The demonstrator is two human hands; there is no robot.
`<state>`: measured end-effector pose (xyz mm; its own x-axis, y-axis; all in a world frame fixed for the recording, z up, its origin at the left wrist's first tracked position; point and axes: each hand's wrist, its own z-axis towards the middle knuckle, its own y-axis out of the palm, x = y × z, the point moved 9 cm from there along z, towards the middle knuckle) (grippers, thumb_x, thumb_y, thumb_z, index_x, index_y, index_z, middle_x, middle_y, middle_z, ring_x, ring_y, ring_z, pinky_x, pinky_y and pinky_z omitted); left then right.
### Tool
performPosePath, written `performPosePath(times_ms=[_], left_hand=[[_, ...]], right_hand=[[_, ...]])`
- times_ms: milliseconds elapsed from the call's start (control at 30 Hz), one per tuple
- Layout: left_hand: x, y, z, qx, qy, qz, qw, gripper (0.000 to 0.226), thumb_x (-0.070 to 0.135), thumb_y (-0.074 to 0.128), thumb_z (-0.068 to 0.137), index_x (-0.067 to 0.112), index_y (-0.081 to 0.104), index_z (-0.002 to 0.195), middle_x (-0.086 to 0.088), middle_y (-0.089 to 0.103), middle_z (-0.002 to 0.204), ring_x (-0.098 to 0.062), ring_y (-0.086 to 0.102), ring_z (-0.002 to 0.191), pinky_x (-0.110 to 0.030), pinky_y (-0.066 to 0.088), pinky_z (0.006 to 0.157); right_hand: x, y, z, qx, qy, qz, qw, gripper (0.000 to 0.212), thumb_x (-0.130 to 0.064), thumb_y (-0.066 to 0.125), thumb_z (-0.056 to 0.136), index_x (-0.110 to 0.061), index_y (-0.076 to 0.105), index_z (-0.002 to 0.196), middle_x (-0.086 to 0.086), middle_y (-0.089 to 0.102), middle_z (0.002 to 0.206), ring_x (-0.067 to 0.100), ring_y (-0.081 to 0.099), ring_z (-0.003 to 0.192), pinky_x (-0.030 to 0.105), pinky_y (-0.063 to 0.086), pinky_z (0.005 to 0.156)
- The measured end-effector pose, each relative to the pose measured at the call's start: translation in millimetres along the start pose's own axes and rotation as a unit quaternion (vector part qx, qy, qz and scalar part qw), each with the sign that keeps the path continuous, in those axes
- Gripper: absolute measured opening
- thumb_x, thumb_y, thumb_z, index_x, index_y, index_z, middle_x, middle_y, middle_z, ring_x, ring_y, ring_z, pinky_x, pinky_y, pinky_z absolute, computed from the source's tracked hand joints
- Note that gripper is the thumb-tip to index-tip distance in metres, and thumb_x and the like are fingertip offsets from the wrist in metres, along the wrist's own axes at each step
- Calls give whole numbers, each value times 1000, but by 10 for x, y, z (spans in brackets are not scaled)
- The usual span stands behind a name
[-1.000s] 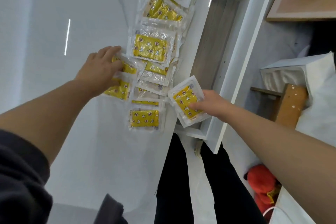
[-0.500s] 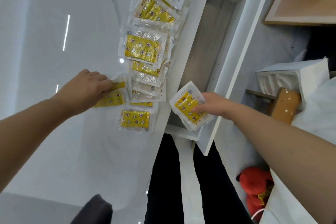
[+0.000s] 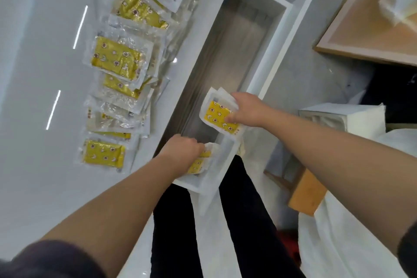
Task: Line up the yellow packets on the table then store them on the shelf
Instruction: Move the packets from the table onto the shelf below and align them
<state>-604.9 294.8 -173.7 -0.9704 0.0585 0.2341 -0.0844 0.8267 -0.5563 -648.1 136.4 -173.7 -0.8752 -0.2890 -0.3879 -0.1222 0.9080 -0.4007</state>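
1. The row of yellow packets [image 3: 117, 61] lies on the white table [image 3: 33, 74], running from 12 o'clock down to about 8 o'clock of my view. It keeps close to the table edge that faces the shelf [image 3: 228, 56]. Most of the packets overlap, and the nearest one lies flat at the row's near end.
2. My right hand [image 3: 247, 109], just at 3 o'clock of centre, pinches a packet [image 3: 217, 117], with the thumb on its yellow face and the fingers curled behind. A second white edge shows there, so it may be two stacked; I cannot tell.
3. That packet hangs over the near part of the shelf floor, and I cannot tell whether it touches.
4. My left hand [image 3: 181, 150], at 7 o'clock of centre, has its fingers curled round a small bunch of packets [image 3: 199, 163] at the shelf's near end wall.
5. Progress, as I judge it: the lining up looks done and the storing is only starting. The shelf floor toward 1 o'clock shows bare, and no packet lies released in it.
6. What is left is to set down both handfuls and then carry over the whole row.
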Motion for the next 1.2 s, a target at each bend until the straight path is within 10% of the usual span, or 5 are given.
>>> performPosePath(times_ms=[267,500,633,800,1200], left_hand=[[-31,801,838,-74,-55,-32,995,48,11,52,91,21,45,137,-5,56,123,-26,53,117,-35,39,92],[-33,1004,762,53,-46,-10,998,38,18,57,88,21,57,126,-9,32,147,-28,26,139,-47,22,113],[-38,1002,667,103,-57,-41,992,31,12,82,53,16,73,83,-12,65,105,-31,64,99,-46,50,84],[-83,1150,724,72,-99,-86,989,40,12,53,84,21,52,123,-1,56,125,-23,51,117,-38,29,107],[40,1066,624,30,-43,2,999,48,17,39,95,13,35,143,-9,37,146,-24,47,127,-54,-10,116]], right_hand=[[53,467,771,-66,-67,-62,994,39,-16,65,86,-10,54,123,7,63,114,24,61,103,36,53,87],[88,826,1043,-64,-64,-146,985,62,-28,81,75,-13,53,128,6,64,114,26,62,104,37,54,87],[45,1013,1178,-62,-77,-184,978,59,-22,74,81,-11,49,134,9,61,119,28,60,108,29,50,82],[54,1121,1186,-127,-67,-147,979,57,-13,59,92,-10,38,145,10,57,129,27,55,117,28,46,85],[189,615,1305,-33,-31,-158,986,46,-22,69,86,-14,56,129,8,66,111,24,62,99,30,51,77]])
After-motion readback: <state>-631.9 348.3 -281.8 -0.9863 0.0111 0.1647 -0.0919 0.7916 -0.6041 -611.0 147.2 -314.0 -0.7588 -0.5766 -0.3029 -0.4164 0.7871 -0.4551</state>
